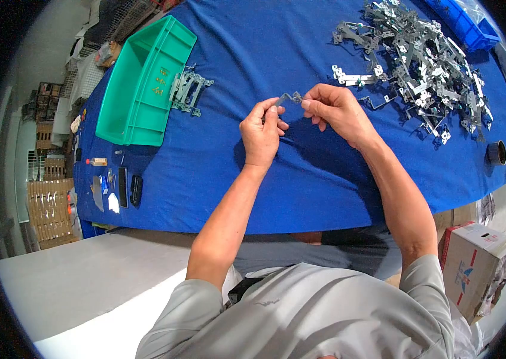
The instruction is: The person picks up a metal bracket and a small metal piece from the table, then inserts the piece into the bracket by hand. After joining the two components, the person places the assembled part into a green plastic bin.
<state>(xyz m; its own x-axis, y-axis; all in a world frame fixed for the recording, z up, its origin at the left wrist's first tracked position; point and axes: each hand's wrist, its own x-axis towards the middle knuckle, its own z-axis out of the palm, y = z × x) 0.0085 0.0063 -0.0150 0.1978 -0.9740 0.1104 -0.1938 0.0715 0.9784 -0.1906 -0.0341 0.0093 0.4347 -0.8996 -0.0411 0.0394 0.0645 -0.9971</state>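
Note:
A small grey metal bracket (290, 98) is held between both hands above the blue cloth (229, 66). My left hand (263, 131) pinches its left end between thumb and fingers. At its right end, my right hand (338, 112) is closed with thumb and forefinger together on the part. Right of my right hand lies a large heap of similar metal brackets (414, 60). A smaller stack of brackets (190, 90) rests on the cloth to the left, against a green bin (139, 119).
A blue bin (465, 27) stands at the top right. Dark cylinders (497, 153) are at the right edge. A bottle (98, 161) and black objects (136, 190) lie at the left. On the floor at lower right is a cardboard box (474, 257).

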